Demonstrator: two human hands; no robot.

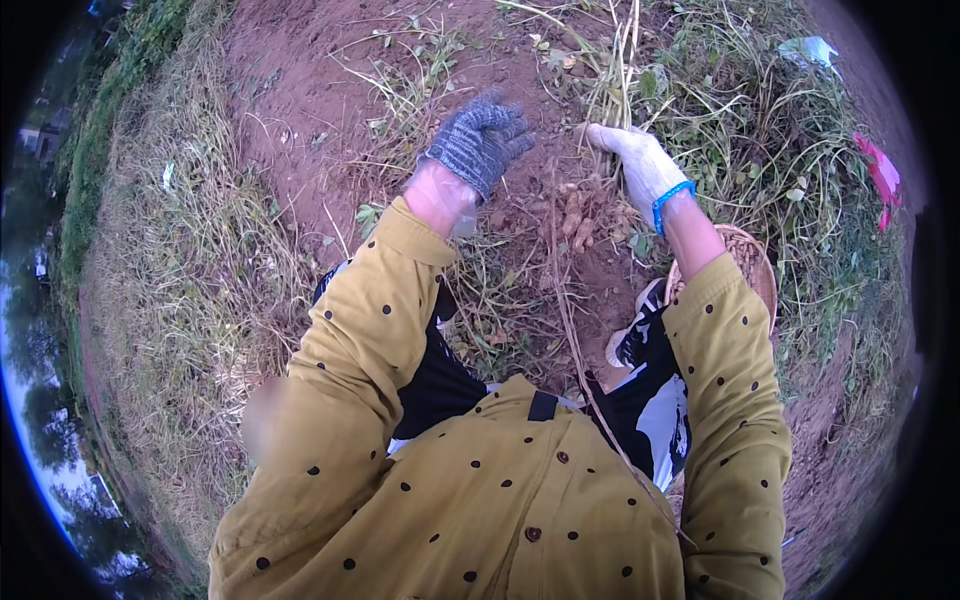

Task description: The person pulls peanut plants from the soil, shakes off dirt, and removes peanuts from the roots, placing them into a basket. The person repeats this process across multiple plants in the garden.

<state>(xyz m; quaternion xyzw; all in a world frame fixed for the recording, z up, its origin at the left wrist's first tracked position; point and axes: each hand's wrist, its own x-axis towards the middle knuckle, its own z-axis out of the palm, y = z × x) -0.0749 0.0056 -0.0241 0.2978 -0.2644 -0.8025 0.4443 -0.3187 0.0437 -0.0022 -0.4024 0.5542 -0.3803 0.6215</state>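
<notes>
My right hand (643, 166), in a white knit glove with a blue cuff, grips a bunch of peanut plant stems (624, 82) that stretch away from me. Below that hand, a cluster of peanut pods (579, 219) hangs among roots, close to the reddish soil. My left hand (480, 141) wears a grey knit glove and is over bare soil, its fingers slightly apart and nothing visible in them. Beside my right forearm is a round wicker basket (766, 279) with peanuts (741, 251) inside, partly covered by my sleeve.
Pulled peanut vines (757, 150) lie thickly on the right, and dry plants (202, 300) cover the left. A pink scrap (879, 174) and a pale scrap (814, 52) lie at the far right. One long dry stem (574, 337) crosses before my shirt. My shoe (621, 346) stands near the basket.
</notes>
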